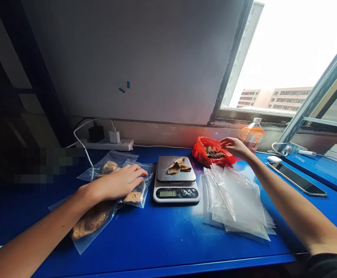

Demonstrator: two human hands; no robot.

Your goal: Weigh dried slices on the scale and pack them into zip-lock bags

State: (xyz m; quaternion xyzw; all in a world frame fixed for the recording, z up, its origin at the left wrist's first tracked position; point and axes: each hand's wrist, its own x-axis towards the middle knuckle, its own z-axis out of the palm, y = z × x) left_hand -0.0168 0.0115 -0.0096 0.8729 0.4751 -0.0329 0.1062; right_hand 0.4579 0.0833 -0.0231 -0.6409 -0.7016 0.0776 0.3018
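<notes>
My left hand point(119, 183) lies flat, fingers spread, on filled clear bags point(112, 168) holding brown dried pieces at the left of the blue table point(168, 243). A small kitchen scale point(176, 180) stands in the middle with a few brown pieces point(179, 166) on its platform. My right hand point(234, 147) reaches into the mouth of a red plastic bag point(203, 155) of dark dried pieces behind the scale; whether its fingers pinch a piece I cannot tell. A stack of empty clear bags point(238, 202) lies right of the scale.
An orange drink bottle point(251, 135) stands by the window sill. A phone point(297, 178) and a white mouse point(274, 158) lie at the right. A power strip point(106, 144) with chargers and cables sits against the wall at back left.
</notes>
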